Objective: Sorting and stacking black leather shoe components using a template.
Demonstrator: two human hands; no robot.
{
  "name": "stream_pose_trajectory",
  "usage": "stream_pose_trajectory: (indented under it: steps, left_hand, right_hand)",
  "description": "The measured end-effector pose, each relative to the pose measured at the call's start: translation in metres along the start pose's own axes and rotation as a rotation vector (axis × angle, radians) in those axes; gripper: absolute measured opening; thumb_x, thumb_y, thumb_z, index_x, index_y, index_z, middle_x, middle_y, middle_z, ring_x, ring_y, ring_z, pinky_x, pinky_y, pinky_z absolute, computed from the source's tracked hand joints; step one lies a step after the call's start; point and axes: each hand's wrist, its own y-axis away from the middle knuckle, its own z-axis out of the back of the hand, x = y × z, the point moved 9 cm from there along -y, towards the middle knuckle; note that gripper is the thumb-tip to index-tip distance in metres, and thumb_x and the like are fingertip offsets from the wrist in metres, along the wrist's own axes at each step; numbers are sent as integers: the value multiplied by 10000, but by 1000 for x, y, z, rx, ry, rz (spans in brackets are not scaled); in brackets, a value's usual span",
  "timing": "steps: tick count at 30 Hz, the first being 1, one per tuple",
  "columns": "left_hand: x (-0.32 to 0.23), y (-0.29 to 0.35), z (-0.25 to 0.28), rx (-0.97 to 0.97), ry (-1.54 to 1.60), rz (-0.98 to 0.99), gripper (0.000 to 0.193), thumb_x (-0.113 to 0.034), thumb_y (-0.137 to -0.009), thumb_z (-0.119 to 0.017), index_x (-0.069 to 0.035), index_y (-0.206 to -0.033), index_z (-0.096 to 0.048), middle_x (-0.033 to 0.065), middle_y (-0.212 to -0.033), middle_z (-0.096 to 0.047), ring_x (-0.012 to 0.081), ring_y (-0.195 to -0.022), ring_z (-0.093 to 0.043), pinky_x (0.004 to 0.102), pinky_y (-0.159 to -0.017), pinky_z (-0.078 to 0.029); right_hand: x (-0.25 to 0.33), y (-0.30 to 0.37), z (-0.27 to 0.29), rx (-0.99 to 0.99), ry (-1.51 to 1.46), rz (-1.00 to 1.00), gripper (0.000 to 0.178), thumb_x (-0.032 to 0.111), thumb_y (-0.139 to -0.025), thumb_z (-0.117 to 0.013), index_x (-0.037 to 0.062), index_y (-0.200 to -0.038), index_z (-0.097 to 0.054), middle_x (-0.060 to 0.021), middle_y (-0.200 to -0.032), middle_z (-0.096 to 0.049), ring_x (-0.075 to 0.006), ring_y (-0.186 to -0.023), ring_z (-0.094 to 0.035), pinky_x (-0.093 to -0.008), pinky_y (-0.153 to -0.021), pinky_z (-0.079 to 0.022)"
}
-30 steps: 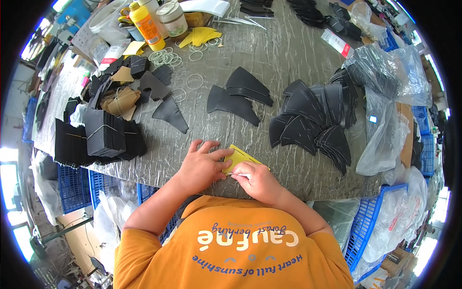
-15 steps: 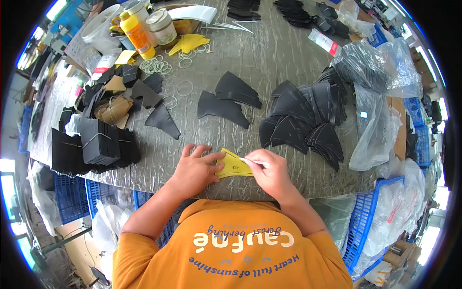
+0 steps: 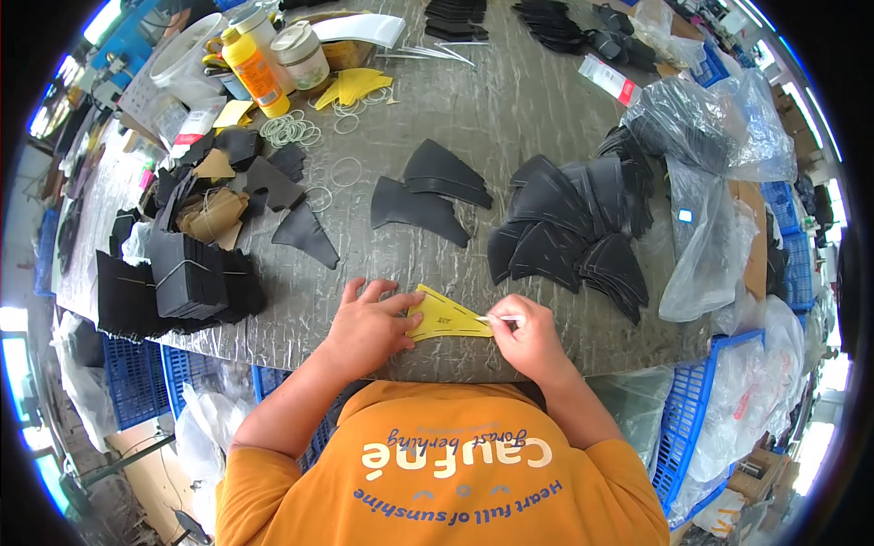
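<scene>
Near the table's front edge, a yellow curved template (image 3: 446, 317) with dark slots along its sides lies flat. My left hand (image 3: 366, 325) rests on its wide left end, fingers spread and pressing down. At its narrow right end, my right hand (image 3: 532, 340) pinches a slim white marking pen (image 3: 512, 318), its tip at the template's upper edge near a slot. Whatever lies under the template is hidden. Farther off are two overlapping black cut pieces (image 3: 414, 209) and, to the left, a single black piece (image 3: 306, 235).
Fanned stacks of black pieces (image 3: 555, 214) lie at right beside clear plastic bags (image 3: 706, 246). Banded black bundles (image 3: 188, 278) stand at left. A yellow bottle (image 3: 252, 68), a jar (image 3: 300, 55) and rubber bands (image 3: 291, 130) sit at the back left. Blue crates (image 3: 685, 428) stand below the table edge.
My right hand has moved right and slightly down with the pen, from the template's middle to its narrow end, uncovering more of the template. My left hand has stayed on the template.
</scene>
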Motion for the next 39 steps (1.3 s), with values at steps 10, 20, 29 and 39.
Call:
stream_pose_trajectory:
  steps: [10,20,29,39]
  left_hand:
    - [1,0,-1,-8,57,-6,434,-274,-697,-823,-211,-1116,-729,-47,-1350,-590,284,-1255,-500,494,-1043,-366]
    - [49,-63,24,-284,-25,117,507,-231,-797,-776,-72,-1254,-623,108,-1398,-555,327,-1353,-451,498,-1072,-382]
    - [-37,4,-29,-220,-31,19,391,-160,-800,-714,-9,-1151,-630,182,-1331,-576,346,-1205,-539,469,-1011,-444]
    - [-25,7,1,-359,274,53,315,-68,-734,-774,-31,-1035,-690,153,-1233,-638,340,-1080,-605,441,-889,-517]
  right_hand:
    - [3,-7,-39,67,496,39,250,58,-810,-697,36,-1039,-598,-149,-930,-622,-345,-947,-603,-470,-808,-504]
    - [-65,32,189,-519,241,-324,117,-2,-858,-667,-4,-946,-589,-84,-817,-629,-150,-752,-584,-310,-707,-481]
    - [-24,16,66,-255,54,-260,93,68,-911,-657,50,-1001,-644,-126,-872,-699,-217,-732,-677,-330,-667,-509]
    - [-6,6,-22,-84,420,14,215,119,-815,-713,109,-1027,-679,-79,-895,-606,-308,-792,-631,-420,-680,-527]
